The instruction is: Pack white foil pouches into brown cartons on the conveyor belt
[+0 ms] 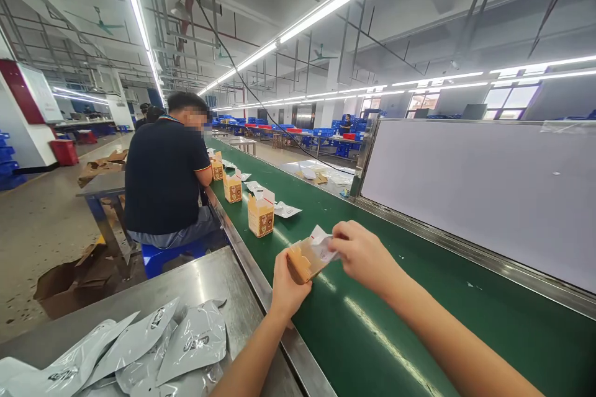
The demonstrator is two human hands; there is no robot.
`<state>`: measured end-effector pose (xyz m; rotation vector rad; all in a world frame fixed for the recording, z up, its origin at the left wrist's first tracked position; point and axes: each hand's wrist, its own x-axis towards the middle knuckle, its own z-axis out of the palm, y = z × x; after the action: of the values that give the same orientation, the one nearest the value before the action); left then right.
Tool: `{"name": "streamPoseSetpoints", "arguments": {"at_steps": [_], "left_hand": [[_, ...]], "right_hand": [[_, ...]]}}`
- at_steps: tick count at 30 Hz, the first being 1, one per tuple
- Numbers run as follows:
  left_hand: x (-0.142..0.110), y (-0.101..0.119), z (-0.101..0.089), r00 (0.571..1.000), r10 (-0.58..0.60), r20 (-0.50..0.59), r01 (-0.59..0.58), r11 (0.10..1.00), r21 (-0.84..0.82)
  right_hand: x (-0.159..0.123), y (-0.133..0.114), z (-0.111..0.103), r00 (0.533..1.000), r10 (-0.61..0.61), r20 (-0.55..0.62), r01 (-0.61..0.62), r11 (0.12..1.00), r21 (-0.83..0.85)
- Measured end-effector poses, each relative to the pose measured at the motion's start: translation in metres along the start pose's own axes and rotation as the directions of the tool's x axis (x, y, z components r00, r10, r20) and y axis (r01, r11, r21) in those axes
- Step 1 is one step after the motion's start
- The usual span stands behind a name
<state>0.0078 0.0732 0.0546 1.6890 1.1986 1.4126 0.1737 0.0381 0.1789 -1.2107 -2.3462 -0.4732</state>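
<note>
Over the green conveyor belt, my left hand (285, 288) is wrapped around a small open carton (305, 262), tilted with its flaps up. My right hand (357, 251) pinches a white pouch (321, 242) at the carton's opening; whether the pouch is partly inside I cannot tell. Farther up the belt stands an upright orange-and-brown carton (261, 216), with a white pouch (287, 209) lying beside it. Another open carton (232, 187) stands beyond that one.
Several white pouches (193, 341) are heaped on a steel table (218, 273) at lower left. A seated person (165, 167) is beside the green belt (372, 322). A pale panel (479, 192) rises along its right side. A cardboard box (69, 282) lies on the floor.
</note>
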Motion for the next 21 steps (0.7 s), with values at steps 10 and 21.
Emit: {"name": "streamPoseSetpoints", "arguments": {"at_steps": [10, 21], "left_hand": [[-0.060, 0.034, 0.004, 0.980, 0.124, 0.153, -0.133, 0.990, 0.051], [-0.101, 0.045, 0.009, 0.989, 0.018, 0.147, -0.008, 0.998, -0.068]], "right_hand": [[-0.061, -0.038, 0.011, 0.935, 0.003, 0.355, -0.172, 0.879, 0.445], [-0.093, -0.052, 0.002, 0.839, 0.022, 0.544, -0.263, 0.892, 0.369]]}}
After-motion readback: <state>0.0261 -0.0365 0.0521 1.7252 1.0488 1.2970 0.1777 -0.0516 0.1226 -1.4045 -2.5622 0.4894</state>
